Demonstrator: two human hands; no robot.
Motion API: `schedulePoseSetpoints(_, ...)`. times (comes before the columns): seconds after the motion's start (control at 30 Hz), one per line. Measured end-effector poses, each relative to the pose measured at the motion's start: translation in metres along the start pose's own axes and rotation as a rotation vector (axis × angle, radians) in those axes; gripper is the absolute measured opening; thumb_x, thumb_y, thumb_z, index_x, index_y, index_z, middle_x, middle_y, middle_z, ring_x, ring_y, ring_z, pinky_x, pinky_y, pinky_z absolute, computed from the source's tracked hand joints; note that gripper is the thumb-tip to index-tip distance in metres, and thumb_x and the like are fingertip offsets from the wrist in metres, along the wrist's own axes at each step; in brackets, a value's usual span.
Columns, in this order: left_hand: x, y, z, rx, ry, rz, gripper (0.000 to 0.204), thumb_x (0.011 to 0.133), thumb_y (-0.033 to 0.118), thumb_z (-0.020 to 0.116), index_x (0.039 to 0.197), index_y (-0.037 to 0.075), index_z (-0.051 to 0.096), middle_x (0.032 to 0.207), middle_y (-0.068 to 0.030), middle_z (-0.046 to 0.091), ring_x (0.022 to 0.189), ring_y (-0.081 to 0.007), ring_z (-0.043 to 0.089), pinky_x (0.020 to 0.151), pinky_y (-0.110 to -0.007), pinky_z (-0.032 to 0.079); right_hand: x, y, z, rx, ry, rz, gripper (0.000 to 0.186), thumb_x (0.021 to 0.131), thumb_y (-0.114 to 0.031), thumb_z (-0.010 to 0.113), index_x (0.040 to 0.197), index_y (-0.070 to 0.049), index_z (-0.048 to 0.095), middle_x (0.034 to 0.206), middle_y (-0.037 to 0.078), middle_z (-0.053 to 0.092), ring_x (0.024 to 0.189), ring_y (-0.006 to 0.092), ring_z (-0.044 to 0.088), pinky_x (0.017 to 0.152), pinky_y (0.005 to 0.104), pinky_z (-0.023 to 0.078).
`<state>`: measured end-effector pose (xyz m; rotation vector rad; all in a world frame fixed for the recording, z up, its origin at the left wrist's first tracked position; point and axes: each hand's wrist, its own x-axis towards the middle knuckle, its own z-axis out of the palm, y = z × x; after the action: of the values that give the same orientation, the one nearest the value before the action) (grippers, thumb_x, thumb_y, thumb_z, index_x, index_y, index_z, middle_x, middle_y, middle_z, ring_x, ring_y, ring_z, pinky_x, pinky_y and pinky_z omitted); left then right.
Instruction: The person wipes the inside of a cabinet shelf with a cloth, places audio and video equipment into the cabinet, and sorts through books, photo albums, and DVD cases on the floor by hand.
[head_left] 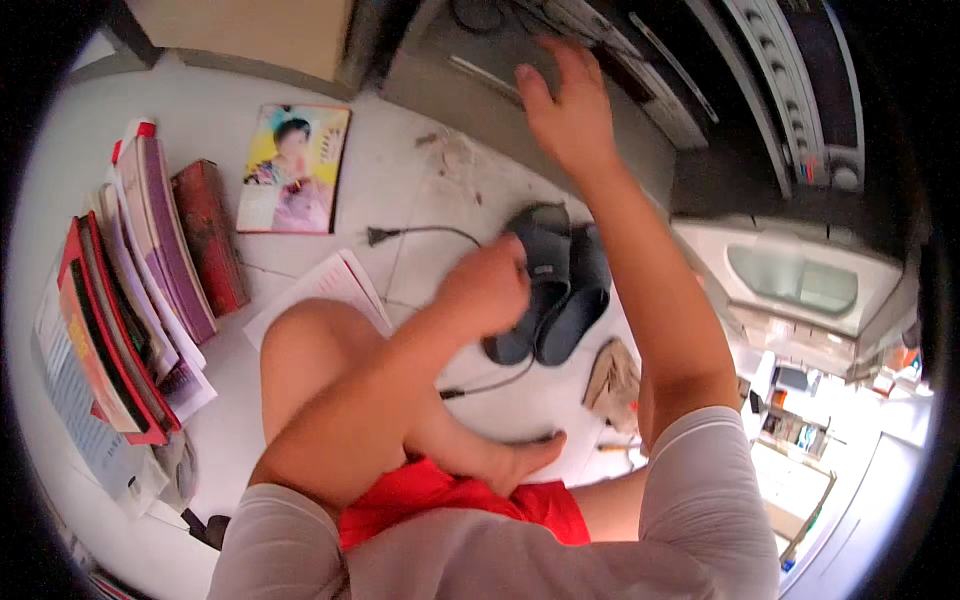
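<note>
My left hand [488, 287] is closed, slightly blurred, above the floor beside a pair of dark slippers [572, 320]. Whatever its fingers may hold is hidden. A black power cord [425, 231] with a plug runs along the floor toward this hand and passes out of sight there. Another cord end [455, 393] shows below the slippers. Farther off, my right hand [570, 110] reaches up to a low grey cabinet compartment [450, 70], its thumb and fingers apart and nothing visible in them. Dark cables [500, 18] lie inside that compartment.
Upright books and folders [165, 235] stand at the left, with a dark red box [210, 235] beside them. A picture magazine [293, 170] and white papers [325, 290] lie on the tiles. Stacked electronic equipment [790, 90] fills the upper right. A brown cloth [612, 385] lies near my leg.
</note>
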<state>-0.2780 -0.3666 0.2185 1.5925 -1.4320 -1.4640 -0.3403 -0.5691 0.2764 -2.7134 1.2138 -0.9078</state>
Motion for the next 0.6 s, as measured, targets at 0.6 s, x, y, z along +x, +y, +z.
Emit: schedulePoseSetpoints(0.6,-0.018,0.001,0.035,0.251,-0.477,-0.238,0.016,0.08,0.014,0.073,0.086,0.0,0.071,0.076,-0.0106,0.069,0.066,-0.0154,0.061,0.055,-0.034,0.049,-0.381,-0.085,-0.106,-0.027,-0.619,1.023,0.05,0.088,-0.038,0.073,0.114,0.003,0.067,0.102,0.026,0.072,0.097,0.0414,0.071,0.085,0.0473,0.055)
